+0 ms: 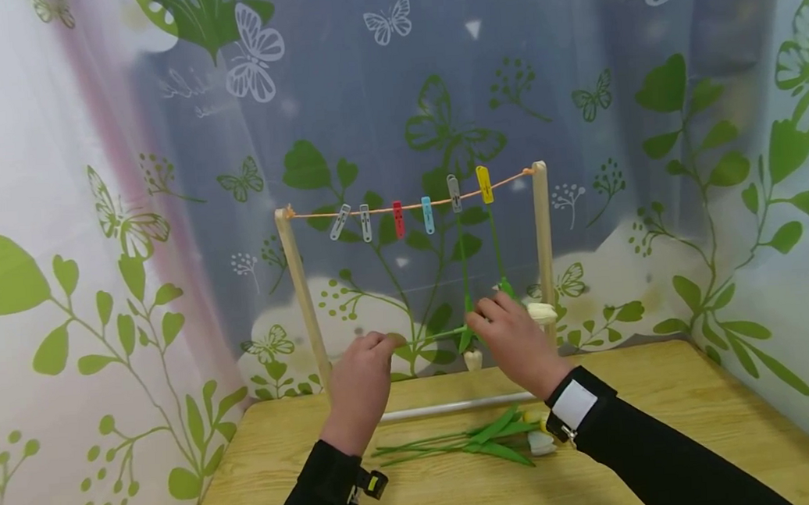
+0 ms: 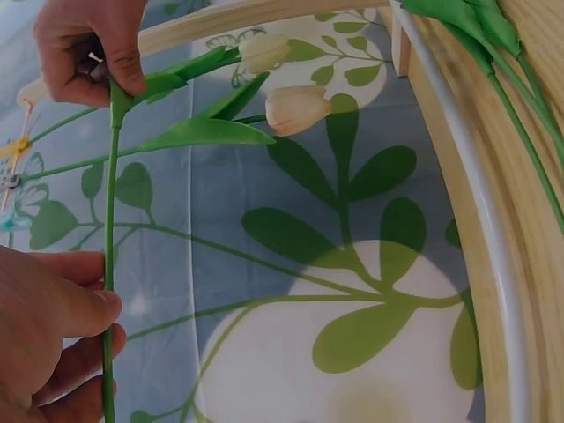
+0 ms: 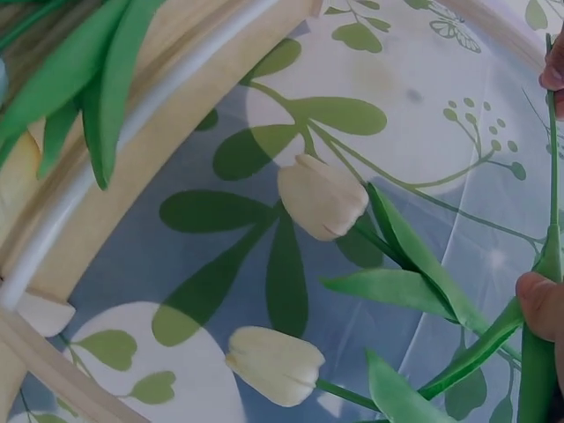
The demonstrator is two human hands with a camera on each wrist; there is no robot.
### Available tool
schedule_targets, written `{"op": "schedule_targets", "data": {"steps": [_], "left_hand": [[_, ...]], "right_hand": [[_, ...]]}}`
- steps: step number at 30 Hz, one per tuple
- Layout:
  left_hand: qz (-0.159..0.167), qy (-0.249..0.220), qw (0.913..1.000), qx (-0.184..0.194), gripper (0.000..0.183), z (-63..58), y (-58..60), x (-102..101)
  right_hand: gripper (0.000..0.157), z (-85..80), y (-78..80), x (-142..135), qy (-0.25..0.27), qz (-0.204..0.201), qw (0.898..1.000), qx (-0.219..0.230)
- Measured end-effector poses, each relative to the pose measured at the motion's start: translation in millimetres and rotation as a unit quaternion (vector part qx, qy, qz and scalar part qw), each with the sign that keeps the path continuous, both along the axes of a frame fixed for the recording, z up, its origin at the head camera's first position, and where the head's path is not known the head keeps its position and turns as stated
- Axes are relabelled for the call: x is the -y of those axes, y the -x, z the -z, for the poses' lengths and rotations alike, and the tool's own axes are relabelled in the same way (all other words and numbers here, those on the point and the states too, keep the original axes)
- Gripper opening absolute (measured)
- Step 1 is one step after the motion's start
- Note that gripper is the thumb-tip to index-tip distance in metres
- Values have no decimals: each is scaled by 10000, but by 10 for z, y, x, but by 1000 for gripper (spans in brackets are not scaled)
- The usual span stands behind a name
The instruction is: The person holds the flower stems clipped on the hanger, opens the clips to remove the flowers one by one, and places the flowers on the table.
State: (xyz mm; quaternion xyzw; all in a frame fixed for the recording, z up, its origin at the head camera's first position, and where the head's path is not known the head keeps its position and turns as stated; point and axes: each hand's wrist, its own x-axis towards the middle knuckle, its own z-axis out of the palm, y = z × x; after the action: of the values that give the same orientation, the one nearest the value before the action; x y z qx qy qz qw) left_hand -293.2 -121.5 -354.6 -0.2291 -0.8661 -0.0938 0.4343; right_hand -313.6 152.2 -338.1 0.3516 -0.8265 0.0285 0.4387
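Head view farther, wrist views sharing tulips

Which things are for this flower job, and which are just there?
Probably for the job:
held flower
two hanging flowers
loose flowers
clothespins
orange string
wooden frame

Seemingly just there:
patterned curtain
wrist straps
table, though it supports things

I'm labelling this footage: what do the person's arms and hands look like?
The left hand and right hand are bare. Black sleeves cover both forearms. Each wrist has a black strap; the right one bears a white patch, the left a small dark box marked yellow.
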Motion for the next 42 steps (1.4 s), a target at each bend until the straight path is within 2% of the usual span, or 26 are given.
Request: {"op": "schedule_targets", "data": {"steps": [5, 12, 22, 32, 42], "left_hand": [[33, -88, 10000, 30, 25, 54, -7, -6], [-5, -235, 9993, 274, 23, 97, -29, -19], [58, -368, 9986, 382, 23, 187, -91, 21], [55, -416, 9991, 70, 22, 210, -73, 21], [18, -482, 9987, 191, 21, 244, -89, 10]], "right_hand": [[24, 81, -14, 6, 152, -76, 9999, -12], [22, 159, -24, 7, 335, -124, 9994, 26], [23, 276, -43, 15, 609, -343, 9973, 217], [26, 264, -44, 56, 870, -420, 9952, 179], [29, 309, -76, 85, 1099, -399, 9927, 313]]}}
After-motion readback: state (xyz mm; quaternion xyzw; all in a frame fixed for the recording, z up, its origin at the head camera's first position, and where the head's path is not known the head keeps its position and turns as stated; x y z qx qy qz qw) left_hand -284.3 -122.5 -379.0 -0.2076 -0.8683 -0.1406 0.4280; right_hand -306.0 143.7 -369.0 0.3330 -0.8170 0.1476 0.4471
